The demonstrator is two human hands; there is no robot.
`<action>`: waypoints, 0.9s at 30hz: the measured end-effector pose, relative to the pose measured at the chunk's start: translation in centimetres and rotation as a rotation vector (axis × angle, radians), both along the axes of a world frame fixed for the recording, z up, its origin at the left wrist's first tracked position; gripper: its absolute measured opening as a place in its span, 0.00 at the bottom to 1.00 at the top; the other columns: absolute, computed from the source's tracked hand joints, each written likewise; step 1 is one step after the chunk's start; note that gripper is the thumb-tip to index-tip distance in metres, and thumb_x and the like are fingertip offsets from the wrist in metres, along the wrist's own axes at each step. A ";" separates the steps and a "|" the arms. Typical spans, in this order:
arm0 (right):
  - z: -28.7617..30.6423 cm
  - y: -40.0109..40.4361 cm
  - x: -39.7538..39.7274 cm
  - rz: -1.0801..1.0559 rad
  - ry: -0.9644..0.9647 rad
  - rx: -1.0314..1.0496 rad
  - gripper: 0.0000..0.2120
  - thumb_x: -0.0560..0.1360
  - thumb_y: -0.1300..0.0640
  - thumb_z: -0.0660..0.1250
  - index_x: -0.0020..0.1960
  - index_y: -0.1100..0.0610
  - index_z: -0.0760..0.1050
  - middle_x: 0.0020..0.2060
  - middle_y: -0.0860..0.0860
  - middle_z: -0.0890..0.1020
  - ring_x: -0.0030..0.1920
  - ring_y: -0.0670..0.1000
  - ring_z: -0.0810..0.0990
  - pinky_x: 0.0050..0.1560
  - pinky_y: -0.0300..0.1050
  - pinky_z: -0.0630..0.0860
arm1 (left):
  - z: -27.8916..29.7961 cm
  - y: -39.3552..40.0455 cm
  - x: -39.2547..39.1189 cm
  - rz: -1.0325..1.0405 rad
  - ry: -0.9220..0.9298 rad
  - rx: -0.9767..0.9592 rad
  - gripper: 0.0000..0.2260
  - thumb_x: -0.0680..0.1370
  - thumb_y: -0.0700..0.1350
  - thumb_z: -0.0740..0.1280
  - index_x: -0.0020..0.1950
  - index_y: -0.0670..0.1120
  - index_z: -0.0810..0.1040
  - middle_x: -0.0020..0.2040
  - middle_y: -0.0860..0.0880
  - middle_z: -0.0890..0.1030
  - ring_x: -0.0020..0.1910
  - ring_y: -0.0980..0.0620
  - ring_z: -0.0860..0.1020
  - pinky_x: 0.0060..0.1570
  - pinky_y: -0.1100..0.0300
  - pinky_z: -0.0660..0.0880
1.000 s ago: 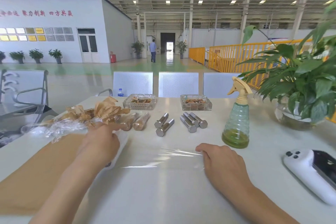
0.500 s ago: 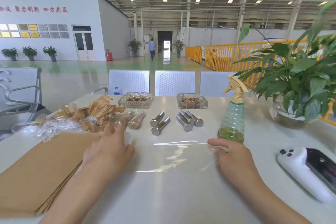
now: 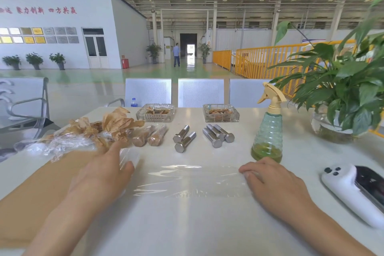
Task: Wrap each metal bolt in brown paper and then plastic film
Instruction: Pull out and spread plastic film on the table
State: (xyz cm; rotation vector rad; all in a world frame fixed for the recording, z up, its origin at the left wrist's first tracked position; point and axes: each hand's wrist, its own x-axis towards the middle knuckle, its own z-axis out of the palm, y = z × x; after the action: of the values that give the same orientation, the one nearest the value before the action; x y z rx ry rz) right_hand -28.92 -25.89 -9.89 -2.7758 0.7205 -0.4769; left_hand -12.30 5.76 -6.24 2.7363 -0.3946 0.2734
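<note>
Now the film lies stretched wider, left hand gripping the roll at nine o'clock, right hand pinning its edge at three, ready for a bolt.

You can read red Chinese characters on the white wall at the far left: 聚力创新 and 四方共赢, with a cut-off pair before them ending in 达. The framed plaques below them are too small for you to read. On the table you find no legible label, brand or number.
</note>
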 end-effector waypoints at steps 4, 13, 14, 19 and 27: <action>-0.2 -0.7 0.1 0.055 0.072 -0.089 0.16 0.80 0.40 0.53 0.67 0.34 0.69 0.57 0.40 0.71 0.60 0.47 0.69 0.57 0.46 0.69 | -0.8 -1.0 -0.8 -0.044 -0.221 0.099 0.16 0.80 0.48 0.59 0.66 0.63 0.73 0.73 0.57 0.65 0.71 0.49 0.64 0.59 0.50 0.73; -0.8 -2.0 -0.6 0.112 0.068 -0.250 0.19 0.83 0.42 0.48 0.72 0.33 0.66 0.59 0.36 0.70 0.60 0.46 0.69 0.57 0.45 0.71 | -0.4 -0.2 0.0 -0.053 -0.129 0.176 0.15 0.77 0.62 0.63 0.63 0.65 0.71 0.71 0.61 0.63 0.66 0.51 0.71 0.54 0.51 0.76; -0.9 -2.1 -0.5 0.111 0.068 -0.251 0.19 0.83 0.42 0.48 0.72 0.33 0.65 0.59 0.36 0.70 0.60 0.46 0.69 0.57 0.45 0.71 | -0.3 0.4 0.4 -0.042 -0.114 0.153 0.14 0.77 0.62 0.64 0.62 0.65 0.70 0.70 0.60 0.65 0.61 0.50 0.73 0.53 0.51 0.76; -1.1 -2.6 -0.1 0.125 0.054 -0.244 0.19 0.83 0.45 0.51 0.72 0.32 0.65 0.60 0.37 0.71 0.60 0.47 0.69 0.56 0.45 0.72 | -0.3 2.1 1.6 0.010 -0.072 0.017 0.12 0.78 0.55 0.63 0.61 0.62 0.70 0.59 0.53 0.70 0.49 0.47 0.77 0.52 0.49 0.76; -0.9 -2.7 -0.4 0.145 0.052 -0.281 0.20 0.82 0.49 0.55 0.71 0.32 0.66 0.61 0.36 0.71 0.60 0.45 0.70 0.54 0.42 0.72 | -2.2 1.7 0.8 0.058 -0.086 0.045 0.25 0.72 0.66 0.67 0.63 0.65 0.59 0.64 0.57 0.65 0.54 0.48 0.76 0.47 0.51 0.76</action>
State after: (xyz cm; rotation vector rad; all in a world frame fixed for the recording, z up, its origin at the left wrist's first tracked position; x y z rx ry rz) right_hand -29.33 -28.62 -10.76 -3.0840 0.4900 -0.5140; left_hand -11.55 7.44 -8.44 2.7900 -0.3484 0.4030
